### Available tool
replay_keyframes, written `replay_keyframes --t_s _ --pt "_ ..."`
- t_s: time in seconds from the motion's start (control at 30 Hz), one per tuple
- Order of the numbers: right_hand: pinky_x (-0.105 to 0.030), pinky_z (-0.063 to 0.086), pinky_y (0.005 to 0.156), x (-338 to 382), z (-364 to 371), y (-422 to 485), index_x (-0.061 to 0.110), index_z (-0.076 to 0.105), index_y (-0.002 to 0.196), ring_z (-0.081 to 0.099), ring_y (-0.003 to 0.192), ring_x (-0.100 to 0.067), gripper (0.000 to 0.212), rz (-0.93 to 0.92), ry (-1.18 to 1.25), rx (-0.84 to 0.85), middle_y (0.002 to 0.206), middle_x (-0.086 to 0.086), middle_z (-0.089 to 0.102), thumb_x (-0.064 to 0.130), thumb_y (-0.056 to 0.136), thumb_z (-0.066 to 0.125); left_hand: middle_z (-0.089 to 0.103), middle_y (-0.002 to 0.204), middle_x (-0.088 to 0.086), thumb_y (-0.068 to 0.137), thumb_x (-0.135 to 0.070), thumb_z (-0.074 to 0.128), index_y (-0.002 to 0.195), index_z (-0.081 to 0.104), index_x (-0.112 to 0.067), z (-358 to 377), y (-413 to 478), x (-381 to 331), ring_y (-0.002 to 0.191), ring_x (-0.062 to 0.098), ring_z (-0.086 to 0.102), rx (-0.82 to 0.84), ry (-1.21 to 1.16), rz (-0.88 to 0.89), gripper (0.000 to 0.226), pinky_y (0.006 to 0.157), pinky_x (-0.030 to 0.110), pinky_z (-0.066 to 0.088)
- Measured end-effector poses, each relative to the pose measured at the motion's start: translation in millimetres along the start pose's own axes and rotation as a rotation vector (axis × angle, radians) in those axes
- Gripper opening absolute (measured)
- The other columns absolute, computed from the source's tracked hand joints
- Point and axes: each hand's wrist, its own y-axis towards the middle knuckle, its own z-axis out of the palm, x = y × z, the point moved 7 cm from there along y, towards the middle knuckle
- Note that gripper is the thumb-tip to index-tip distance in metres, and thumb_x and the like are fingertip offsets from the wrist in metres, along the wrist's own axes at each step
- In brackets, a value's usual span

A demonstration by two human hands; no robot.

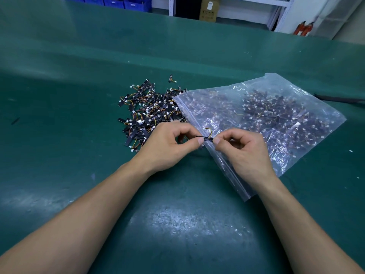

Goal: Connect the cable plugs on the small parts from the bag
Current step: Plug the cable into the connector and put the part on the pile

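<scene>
Seen from above, two bare forearms reach in from the lower corners and meet at the centre of the frame. The left hand [169, 143] and right hand [243, 149] each pinch one end of a single small black part [205, 138] between thumb and forefinger, with the other fingers curled in. The part lies level between them. Its thin orange-yellow cable loops upward to a white plug [204, 128].

The hands hover just over the zip edge of a clear plastic bag [256, 107]. That edge runs diagonally from the centre of the frame down toward the lower right. The bag lies flat across the right of centre and holds many more such parts.

At the bag's mouth, just left of centre, a loose pile [150, 113] of parts spills onto the green worktop [69, 99], touching the left hand's knuckles.

Green surface stretches broadly left of the pile and across the lower middle between the forearms. The worktop's far edge crosses the top of the frame. Beyond it are blue bins [118, 1] at upper left, a cardboard box [209, 8] at top centre, and red extinguishers [304, 28] at upper right.
</scene>
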Motion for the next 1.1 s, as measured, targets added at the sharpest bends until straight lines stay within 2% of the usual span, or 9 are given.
replay_keyframes --t_s 0.07,0.13,0.2,0.3,0.47,0.6,0.77,0.9,1.1 --pt "-0.036 0.042 0.053 0.8 1.1 -0.7 0.024 0.074 0.072 0.051 0.056 -0.024 0.012 -0.013 -0.02 0.01 0.068 -0.005 0.069 0.022 0.083 0.072 0.064 0.07 -0.023 0.085 -0.03 0.069 0.076 0.069 -0.037 -0.4 -0.3 -0.6 0.067 0.003 0.049 -0.008 -0.006 0.004 0.012 0.065 0.022 0.04" --pt "-0.034 0.038 0.05 2.1 2.8 -1.5 0.025 0.074 0.073 0.048 0.053 -0.026 0.01 -0.028 -0.032 0.024 0.064 -0.006 0.066 0.025 0.083 0.072 0.064 0.071 -0.024 0.084 -0.029 0.07 0.076 0.069 -0.037 -1.8 -0.2 -1.9 0.068 0.002 0.051 -0.034 -0.009 0.008 0.012 0.066 0.021 0.04" --pt "-0.021 0.032 0.047 3.1 3.2 -1.9 0.028 0.074 0.073 0.04 0.048 -0.008 0.01 -0.04 -0.032 0.028 0.056 -0.001 0.06 0.025 0.083 0.073 0.064 0.072 -0.026 0.082 -0.029 0.071 0.074 0.068 -0.039 -3.8 -0.2 -3.5 0.071 0.004 0.052 -0.07 0.001 0.015 0.014 0.067 0.021 0.041" --pt "-0.014 0.031 0.048 2.3 2.9 -1.6 0.029 0.074 0.073 0.038 0.047 -0.003 0.017 -0.05 -0.043 0.024 0.054 0.011 0.057 0.019 0.086 0.074 0.064 0.073 -0.028 0.081 -0.028 0.071 0.074 0.067 -0.042 -5.0 -0.6 -4.8 0.073 0.007 0.053 -0.094 0.019 0.029 0.016 0.067 0.025 0.045" --pt "-0.012 0.031 0.049 3.9 3.1 -2.1 0.028 0.073 0.072 0.039 0.046 -0.002 0.014 -0.047 -0.068 0.003 0.058 -0.005 0.061 0.021 0.084 0.073 0.066 0.079 -0.026 0.083 -0.03 0.07 0.078 0.069 -0.039 -3.3 -1.9 -6.1 0.079 0.009 0.057 -0.074 0.041 0.058 0.01 0.07 0.017 0.042" --pt "-0.011 0.031 0.049 4.4 1.9 -2.3 0.029 0.073 0.072 0.04 0.046 -0.002 0.023 -0.053 -0.089 0.009 0.058 -0.003 0.061 0.011 0.087 0.075 0.065 0.077 -0.028 0.084 -0.028 0.071 0.079 0.067 -0.042 -2.1 -1.3 -7.1 0.075 0.004 0.055 -0.073 0.033 0.073 0.015 0.068 0.011 0.037" --pt "-0.013 0.032 0.048 5.8 1.6 -3.6 0.029 0.074 0.073 0.04 0.047 -0.003 0.019 -0.054 -0.069 0.003 0.06 -0.003 0.063 0.015 0.086 0.075 0.064 0.075 -0.031 0.084 -0.025 0.071 0.079 0.068 -0.039 -0.5 -0.1 -5.3 0.072 -0.001 0.053 -0.069 0.02 0.061 0.015 0.067 0.009 0.036" --pt "-0.015 0.031 0.047 5.7 1.4 -3.5 0.038 0.073 0.07 0.038 0.047 -0.003 0.018 -0.055 -0.058 -0.011 0.059 -0.004 0.062 0.025 0.082 0.074 0.064 0.075 -0.028 0.083 -0.027 0.071 0.078 0.069 -0.041 -1.9 1.3 -3.4 0.073 0.002 0.054 -0.083 0.017 0.05 0.015 0.068 0.013 0.039" --pt "-0.015 0.032 0.049 2.4 1.8 -2.3 0.037 0.074 0.073 0.04 0.048 -0.003 0.012 -0.039 -0.074 -0.011 0.061 -0.003 0.064 0.029 0.082 0.073 0.066 0.077 -0.026 0.083 -0.03 0.071 0.078 0.07 -0.041 -3.1 1.1 -4.1 0.077 0.009 0.056 -0.089 0.04 0.06 0.012 0.07 0.025 0.047"
